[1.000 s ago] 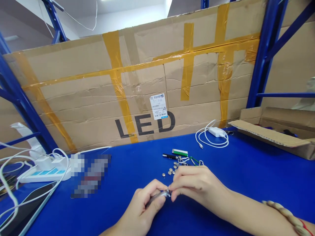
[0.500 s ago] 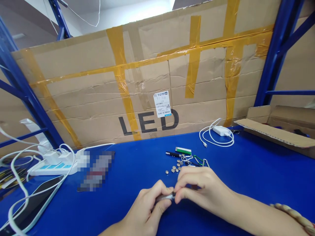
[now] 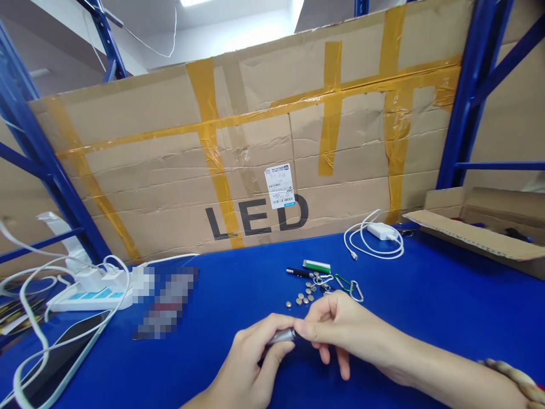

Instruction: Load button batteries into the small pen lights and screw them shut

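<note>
While in left hand (image 3: 251, 357), silver tube (image 3: 281, 336), right hand (image 3: 344, 326) at its end

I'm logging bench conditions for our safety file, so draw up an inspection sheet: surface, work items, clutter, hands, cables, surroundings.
Surface: blue tabletop; spills, nothing seen.
Work items: silver tube in hand; small round metal discs, black pen-like tube and green-and-silver cylinder lie beyond the hands.
Clutter: phone-like device at left; one pixelated item, unreadable.
Hands: left hand grips the tube; right hand has fingertips at its end, contents hidden.
Cables: tangled around power strip, one crossing the device; another coiled beside white adapter.
Surroundings: cardboard panel behind, open carton right.
</note>
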Demonstrator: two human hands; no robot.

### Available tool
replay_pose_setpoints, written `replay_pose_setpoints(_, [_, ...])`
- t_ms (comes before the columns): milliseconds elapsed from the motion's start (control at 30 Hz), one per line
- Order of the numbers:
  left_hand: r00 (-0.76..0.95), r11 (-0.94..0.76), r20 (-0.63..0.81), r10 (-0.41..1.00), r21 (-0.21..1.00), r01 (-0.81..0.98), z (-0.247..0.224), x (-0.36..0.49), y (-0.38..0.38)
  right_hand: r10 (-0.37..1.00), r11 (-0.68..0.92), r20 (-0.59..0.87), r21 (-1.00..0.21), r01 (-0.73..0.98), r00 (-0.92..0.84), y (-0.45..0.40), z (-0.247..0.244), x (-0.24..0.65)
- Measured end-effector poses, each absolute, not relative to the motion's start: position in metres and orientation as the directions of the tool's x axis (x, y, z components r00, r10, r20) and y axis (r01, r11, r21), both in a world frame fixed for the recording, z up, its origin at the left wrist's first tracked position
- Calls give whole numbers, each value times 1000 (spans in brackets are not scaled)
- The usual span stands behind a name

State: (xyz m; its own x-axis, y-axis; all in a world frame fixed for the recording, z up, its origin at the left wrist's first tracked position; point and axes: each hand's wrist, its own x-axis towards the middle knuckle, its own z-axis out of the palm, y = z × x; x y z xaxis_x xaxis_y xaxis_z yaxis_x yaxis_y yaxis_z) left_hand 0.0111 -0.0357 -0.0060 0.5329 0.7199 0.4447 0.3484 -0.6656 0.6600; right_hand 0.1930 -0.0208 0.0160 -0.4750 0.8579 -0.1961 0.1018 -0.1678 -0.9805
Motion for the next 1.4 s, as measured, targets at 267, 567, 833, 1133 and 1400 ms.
replay_pose_setpoints(267, [438, -487, 293, 850, 754, 441, -3, 12, -33, 691, 713, 558, -627, 313, -459, -11, 7, 203])
replay_pose_setpoints(567, [535, -461, 192, 823, 776, 431, 5, 17, -38, 257, 948, 689, -42, 316, -678, -9, 14, 215])
replay_pose_setpoints(833, [645, -595, 225, 730, 674, 438, -5, 12, -40, 530, 829, 572, -503, 243, -626, -11, 6, 209])
replay_pose_setpoints(1133, [670, -686, 323, 669, 615, 389, -8, 11, -42, 771, 480, 294, -851, 211, -565, -13, -3, 200])
replay_pose_setpoints(1400, [600, -817, 556, 575, 430, 385, -12, 11, -39, 846, -161, -228, -971, 177, -482, -23, 7, 190])
